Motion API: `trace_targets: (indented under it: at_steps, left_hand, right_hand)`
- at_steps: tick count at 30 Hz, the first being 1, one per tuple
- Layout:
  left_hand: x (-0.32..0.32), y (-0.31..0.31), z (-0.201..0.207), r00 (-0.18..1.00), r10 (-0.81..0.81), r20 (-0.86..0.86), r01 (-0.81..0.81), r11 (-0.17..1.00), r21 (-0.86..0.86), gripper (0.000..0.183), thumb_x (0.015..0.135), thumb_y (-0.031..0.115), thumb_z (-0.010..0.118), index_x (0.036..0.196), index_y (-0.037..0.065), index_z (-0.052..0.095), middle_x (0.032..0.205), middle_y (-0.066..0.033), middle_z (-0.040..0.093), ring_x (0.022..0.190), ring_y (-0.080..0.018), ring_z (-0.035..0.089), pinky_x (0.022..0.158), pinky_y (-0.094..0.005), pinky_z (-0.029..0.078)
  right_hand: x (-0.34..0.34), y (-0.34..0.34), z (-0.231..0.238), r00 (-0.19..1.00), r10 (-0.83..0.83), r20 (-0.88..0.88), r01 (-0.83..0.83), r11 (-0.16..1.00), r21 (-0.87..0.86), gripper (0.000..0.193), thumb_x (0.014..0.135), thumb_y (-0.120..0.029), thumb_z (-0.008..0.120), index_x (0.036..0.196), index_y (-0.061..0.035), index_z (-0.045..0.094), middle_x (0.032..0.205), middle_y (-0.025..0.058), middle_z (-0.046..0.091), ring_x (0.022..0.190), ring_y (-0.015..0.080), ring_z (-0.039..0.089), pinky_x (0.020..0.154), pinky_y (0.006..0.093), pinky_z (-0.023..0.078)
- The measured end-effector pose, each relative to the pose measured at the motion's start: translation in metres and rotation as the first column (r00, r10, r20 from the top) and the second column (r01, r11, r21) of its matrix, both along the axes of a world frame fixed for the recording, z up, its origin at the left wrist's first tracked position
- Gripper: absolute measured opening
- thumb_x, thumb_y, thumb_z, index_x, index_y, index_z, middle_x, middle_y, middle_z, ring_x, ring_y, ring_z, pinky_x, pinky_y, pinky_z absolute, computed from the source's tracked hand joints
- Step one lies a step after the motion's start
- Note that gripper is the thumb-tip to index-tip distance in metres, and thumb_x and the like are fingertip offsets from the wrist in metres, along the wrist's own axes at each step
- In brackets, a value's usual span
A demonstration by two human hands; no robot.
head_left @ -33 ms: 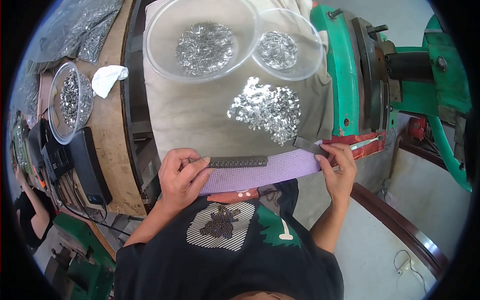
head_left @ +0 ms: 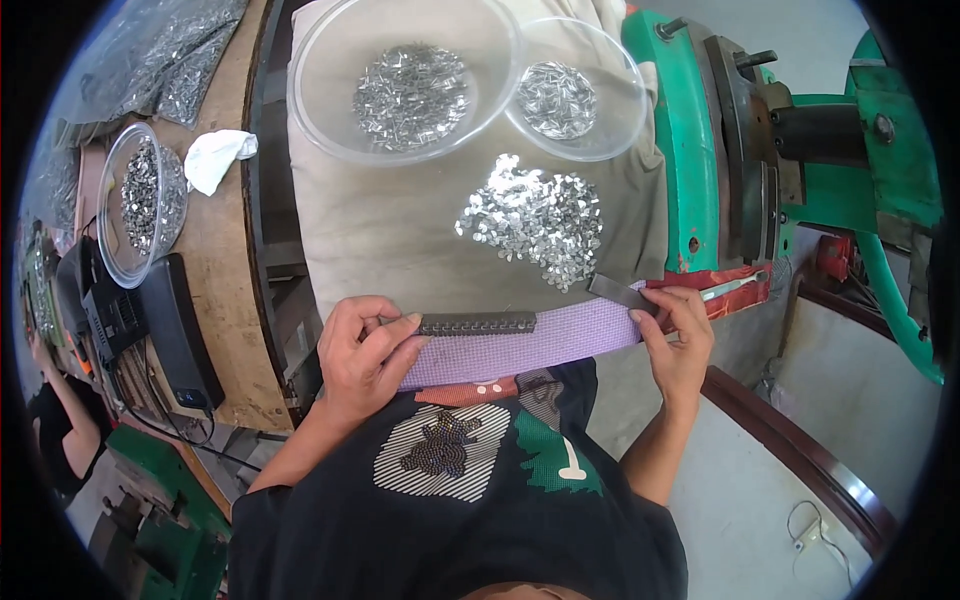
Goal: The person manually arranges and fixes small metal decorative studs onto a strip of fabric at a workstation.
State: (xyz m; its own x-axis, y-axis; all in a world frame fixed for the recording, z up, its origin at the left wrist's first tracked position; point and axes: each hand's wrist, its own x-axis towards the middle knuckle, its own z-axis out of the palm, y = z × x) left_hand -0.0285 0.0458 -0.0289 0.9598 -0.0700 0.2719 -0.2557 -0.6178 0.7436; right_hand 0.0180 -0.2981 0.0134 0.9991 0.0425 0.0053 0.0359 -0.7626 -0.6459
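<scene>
Closed around the left end of a dark bar with a row of small notches [head_left: 478,323] is my left hand [head_left: 355,355]. The bar lies along the far edge of a purple woven mat strip [head_left: 520,348], close to my shirt. My right hand [head_left: 680,335] pinches the near end of a short flat dark strip [head_left: 614,291] between thumb and fingers, at the mat's right end. Beyond the mat, a heap of small shiny metal discs [head_left: 540,220] is spread on a grey-brown cloth [head_left: 390,240]. Whether the notches hold small parts, I cannot tell.
A large clear bowl [head_left: 312,125] and a smaller one [head_left: 625,140] hold small metal pieces. A green hand press [head_left: 690,150] stands right, beside a light-handled tool [head_left: 730,288]. On the left wooden bench [head_left: 215,300] are a tub [head_left: 170,200], white tissue [head_left: 215,160] and black device [head_left: 180,330]. Another person's arm [head_left: 75,410] shows far left.
</scene>
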Motion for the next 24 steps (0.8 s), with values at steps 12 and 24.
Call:
trace_targets:
  at_steps: [12,24]
  left_hand:
    - [0.000,0.000,0.000,1.000,0.006,-0.024,-0.006,1.000,-0.020,0.033,0.067,0.007,0.085,0.097,0.006,0.072,0.094,-0.0061,0.061,0.065,-0.0180,0.049,0.058,-0.0320,0.041]
    - [0.001,-0.001,0.002,1.000,0.005,-0.015,-0.005,1.000,-0.003,0.034,0.068,0.007,0.084,0.099,0.006,0.072,0.095,-0.0063,0.061,0.066,-0.0186,0.052,0.060,-0.0329,0.042]
  right_hand:
    - [0.000,0.006,0.003,1.000,0.024,0.016,-0.024,0.999,-0.022,0.026,0.079,0.000,0.079,0.104,0.0003,0.072,0.099,0.0074,0.064,0.067,0.0123,0.056,0.062,0.0273,0.048]
    - [-0.007,0.024,0.016,0.989,0.064,0.131,-0.067,0.998,0.019,0.027,0.077,0.001,0.081,0.102,0.0003,0.072,0.100,0.0086,0.064,0.065,0.0118,0.056,0.061,0.0263,0.047]
